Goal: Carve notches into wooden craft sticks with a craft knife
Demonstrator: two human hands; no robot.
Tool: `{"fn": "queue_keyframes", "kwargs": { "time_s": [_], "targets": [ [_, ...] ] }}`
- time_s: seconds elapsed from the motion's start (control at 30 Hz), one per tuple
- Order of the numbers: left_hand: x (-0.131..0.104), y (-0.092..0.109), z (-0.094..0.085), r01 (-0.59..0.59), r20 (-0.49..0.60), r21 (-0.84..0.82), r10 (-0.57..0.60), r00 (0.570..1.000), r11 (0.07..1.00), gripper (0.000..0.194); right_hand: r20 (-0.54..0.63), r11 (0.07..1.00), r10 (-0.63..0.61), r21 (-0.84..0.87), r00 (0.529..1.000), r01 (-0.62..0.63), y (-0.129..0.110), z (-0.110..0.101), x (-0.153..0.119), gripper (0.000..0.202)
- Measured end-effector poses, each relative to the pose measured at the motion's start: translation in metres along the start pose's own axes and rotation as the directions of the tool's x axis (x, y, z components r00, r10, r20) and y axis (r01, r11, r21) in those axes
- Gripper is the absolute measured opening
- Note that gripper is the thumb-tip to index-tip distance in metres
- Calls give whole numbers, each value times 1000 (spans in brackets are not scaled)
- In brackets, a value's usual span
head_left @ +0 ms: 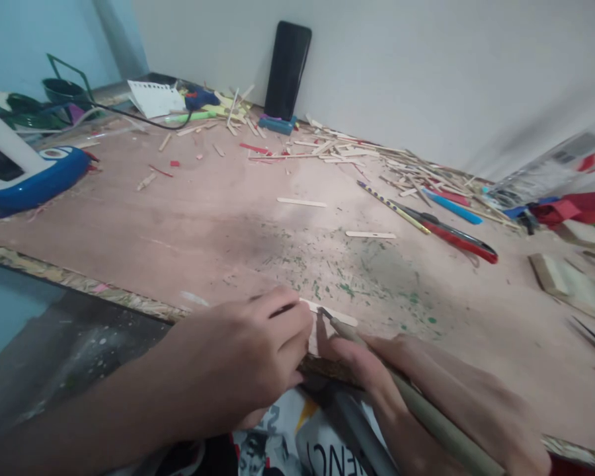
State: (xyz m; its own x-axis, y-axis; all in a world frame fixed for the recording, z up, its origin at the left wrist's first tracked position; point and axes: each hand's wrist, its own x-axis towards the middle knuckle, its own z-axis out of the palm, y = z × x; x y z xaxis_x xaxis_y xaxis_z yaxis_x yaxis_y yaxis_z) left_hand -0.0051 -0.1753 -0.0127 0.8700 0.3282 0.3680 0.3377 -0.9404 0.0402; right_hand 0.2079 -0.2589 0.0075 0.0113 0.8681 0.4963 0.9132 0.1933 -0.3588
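A pale craft stick (344, 318) lies at the table's near edge. My left hand (258, 350) is closed over its left end, fingers bent and pressed together. From the right, my right hand (421, 383) grips a long tool with a thick tan handle (441, 423). The tool's thin dark tip touches or hovers just over the stick, close to my left fingertips. Two more craft sticks, one (301, 202) farther off and one (371, 235) to the right, lie flat beyond my hands. Green crumbs are scattered around them.
A phone (287, 69) stands against the wall. Many loose sticks (347, 152) lie along the back. Red-handled scissors (466, 243), a blue strip (453, 206) and a patterned pencil (394, 206) are at right, near wood blocks (570, 284). A blue-and-white device (34, 175) sits at left.
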Motion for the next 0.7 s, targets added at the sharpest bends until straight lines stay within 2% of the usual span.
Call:
{"fn": "queue_keyframes", "kwargs": {
  "time_s": [0.13,0.23,0.33,0.43,0.5,0.6,0.7],
  "targets": [
    [0,1,0,32,14,-19,-32,999,999,39,-6,991,39,125,999,-38,3,-1,0,22],
    [2,1,-1,37,4,-28,-36,999,999,41,13,967,136,215,991,-135,5,-5,5,10],
    [3,0,-3,41,-4,-40,-42,999,998,40,47,934,256,245,965,-260,7,-13,9,10],
    [2,-1,-2,35,-4,-42,-35,999,999,37,112,902,319,268,941,-338,9,-20,11,9],
    [2,-1,-1,33,0,-37,-33,999,999,35,110,917,301,241,947,-319,10,-22,12,14],
    [2,-1,-1,34,-5,-35,-34,999,999,29,32,972,187,138,982,-190,11,-21,14,22],
    [1,0,-1,31,-7,-33,-31,999,999,24,9,994,95,55,995,-95,13,-19,19,26]
  ]
}}
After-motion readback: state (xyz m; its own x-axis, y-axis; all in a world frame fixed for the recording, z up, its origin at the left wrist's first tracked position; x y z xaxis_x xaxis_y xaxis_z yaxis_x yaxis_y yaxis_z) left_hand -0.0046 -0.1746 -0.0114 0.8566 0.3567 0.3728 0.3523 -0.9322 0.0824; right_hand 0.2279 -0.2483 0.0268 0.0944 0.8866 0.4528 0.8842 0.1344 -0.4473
